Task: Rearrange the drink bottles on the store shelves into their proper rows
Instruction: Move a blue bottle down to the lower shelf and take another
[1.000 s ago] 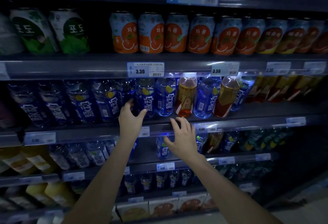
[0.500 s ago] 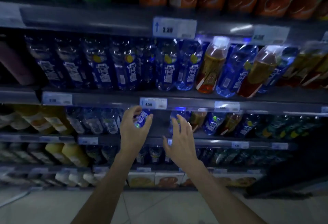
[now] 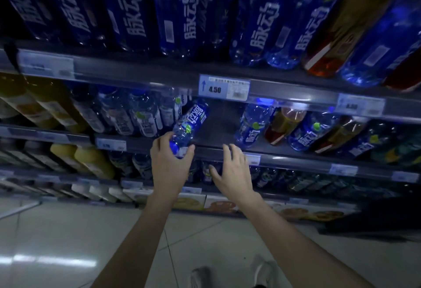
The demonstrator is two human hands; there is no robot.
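Observation:
My left hand (image 3: 169,168) grips the base of a small blue bottle (image 3: 190,124), which tilts to the right over the front edge of the middle shelf (image 3: 218,151). My right hand (image 3: 234,173) hovers open just right of it, at the shelf's front rail, fingers spread and holding nothing. A bare gap on the shelf lies between the held bottle and another blue bottle (image 3: 251,126). Further right, amber tea bottles (image 3: 282,126) alternate with blue ones (image 3: 307,132). Clear-labelled bottles (image 3: 139,116) stand to the left of the held one.
Above runs a row of large blue bottles (image 3: 189,14) with an amber bottle (image 3: 341,28) among them. A 4.50 price tag (image 3: 224,87) hangs on the upper rail. Yellow juice bottles (image 3: 91,162) fill the left shelves. Tiled floor (image 3: 68,242) lies below.
The view has dropped and moved closer to the lower shelf. My left hand has kept its hold on the small blue bottle, which now tilts on the shelf edge. My right hand stays open beside it.

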